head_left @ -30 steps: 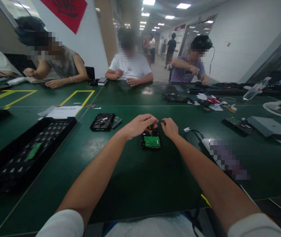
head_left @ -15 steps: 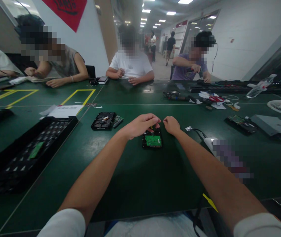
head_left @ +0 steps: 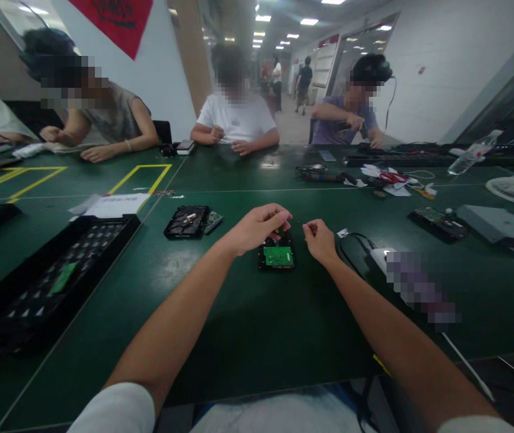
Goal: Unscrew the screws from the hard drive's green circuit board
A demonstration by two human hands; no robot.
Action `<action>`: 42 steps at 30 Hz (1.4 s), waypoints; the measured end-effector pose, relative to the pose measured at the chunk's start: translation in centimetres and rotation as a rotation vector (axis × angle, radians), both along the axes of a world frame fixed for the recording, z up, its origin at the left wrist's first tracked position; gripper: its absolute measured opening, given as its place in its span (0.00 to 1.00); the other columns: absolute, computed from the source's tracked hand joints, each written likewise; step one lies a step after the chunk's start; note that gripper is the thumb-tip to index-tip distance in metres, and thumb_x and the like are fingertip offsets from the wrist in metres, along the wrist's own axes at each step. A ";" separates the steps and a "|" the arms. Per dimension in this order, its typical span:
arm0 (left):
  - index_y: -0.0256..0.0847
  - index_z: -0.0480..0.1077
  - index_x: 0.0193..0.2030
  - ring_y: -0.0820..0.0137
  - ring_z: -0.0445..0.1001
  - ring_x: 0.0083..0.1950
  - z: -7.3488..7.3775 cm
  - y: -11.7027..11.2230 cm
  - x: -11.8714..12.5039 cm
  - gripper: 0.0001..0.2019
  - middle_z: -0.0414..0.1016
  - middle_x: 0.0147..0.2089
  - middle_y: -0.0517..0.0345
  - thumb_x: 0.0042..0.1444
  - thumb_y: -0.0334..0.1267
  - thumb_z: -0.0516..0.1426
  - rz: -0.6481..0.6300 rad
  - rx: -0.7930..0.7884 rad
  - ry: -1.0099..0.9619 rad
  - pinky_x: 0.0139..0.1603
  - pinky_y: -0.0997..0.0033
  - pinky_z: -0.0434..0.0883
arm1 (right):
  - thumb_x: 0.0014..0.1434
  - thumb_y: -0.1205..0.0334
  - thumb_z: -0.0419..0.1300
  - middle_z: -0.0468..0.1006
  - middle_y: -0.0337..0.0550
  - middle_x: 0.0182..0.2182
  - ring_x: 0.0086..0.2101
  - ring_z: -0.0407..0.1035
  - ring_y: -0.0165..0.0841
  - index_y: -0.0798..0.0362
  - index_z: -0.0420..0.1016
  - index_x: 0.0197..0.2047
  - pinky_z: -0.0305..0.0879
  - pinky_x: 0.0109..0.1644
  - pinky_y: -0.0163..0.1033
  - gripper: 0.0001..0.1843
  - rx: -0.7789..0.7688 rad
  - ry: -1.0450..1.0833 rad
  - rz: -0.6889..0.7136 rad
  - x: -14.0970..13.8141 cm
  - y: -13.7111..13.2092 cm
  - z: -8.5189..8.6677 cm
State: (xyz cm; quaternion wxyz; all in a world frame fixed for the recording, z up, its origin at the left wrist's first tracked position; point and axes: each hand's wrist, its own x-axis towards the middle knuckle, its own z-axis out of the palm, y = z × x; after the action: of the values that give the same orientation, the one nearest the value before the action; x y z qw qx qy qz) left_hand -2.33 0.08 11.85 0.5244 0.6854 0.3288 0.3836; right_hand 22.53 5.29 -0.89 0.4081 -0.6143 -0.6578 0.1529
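A black hard drive (head_left: 277, 256) with a green circuit board on top lies on the dark green table (head_left: 257, 325) in front of me. My left hand (head_left: 257, 227) hovers over the drive's far end, fingers curled and pinched on something small I cannot make out. My right hand (head_left: 318, 239) is just right of the drive, lifted a little, thumb and fingers pinched on something too small to name. A second black drive (head_left: 187, 221) with a loose green board (head_left: 213, 222) lies to the left.
A long black tray (head_left: 44, 279) with a green board sits at the left. A black cable (head_left: 356, 248) and a white device lie to my right. More drives, tools, papers and a bottle (head_left: 471, 156) are far right. Three people sit across the table.
My right hand has drawn back from the drive's far end to the right and slightly toward me. My left hand has stayed over the drive.
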 end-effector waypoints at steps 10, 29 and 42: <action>0.38 0.75 0.47 0.69 0.76 0.43 -0.2 0.1 0.1 0.18 0.76 0.43 0.53 0.66 0.53 0.61 -0.022 0.084 0.015 0.41 0.69 0.80 | 0.65 0.46 0.61 0.83 0.41 0.33 0.31 0.81 0.35 0.49 0.75 0.42 0.74 0.37 0.40 0.14 -0.054 0.155 0.105 0.6 -2.1 -0.1; 0.38 0.75 0.46 0.67 0.77 0.44 0.1 0.2 0.0 0.22 0.77 0.44 0.52 0.66 0.58 0.59 0.070 0.090 -0.012 0.40 0.68 0.81 | 0.61 0.53 0.66 0.84 0.42 0.32 0.32 0.81 0.35 0.49 0.78 0.41 0.77 0.37 0.40 0.10 -0.147 0.303 0.339 0.1 -2.3 0.1; 0.39 0.75 0.47 0.68 0.77 0.44 -0.6 0.2 0.8 0.21 0.77 0.45 0.52 0.67 0.57 0.58 0.051 0.074 -0.015 0.42 0.68 0.82 | 0.61 0.59 0.63 0.84 0.44 0.34 0.35 0.82 0.37 0.51 0.77 0.43 0.79 0.39 0.41 0.07 -0.174 0.324 0.343 0.0 -2.3 -0.3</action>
State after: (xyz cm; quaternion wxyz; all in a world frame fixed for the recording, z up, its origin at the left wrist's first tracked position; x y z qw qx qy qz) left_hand -1.58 0.31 11.30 0.4914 0.6928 0.3277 0.4137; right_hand 22.49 2.98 -1.17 0.4220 -0.4941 -0.6626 0.3725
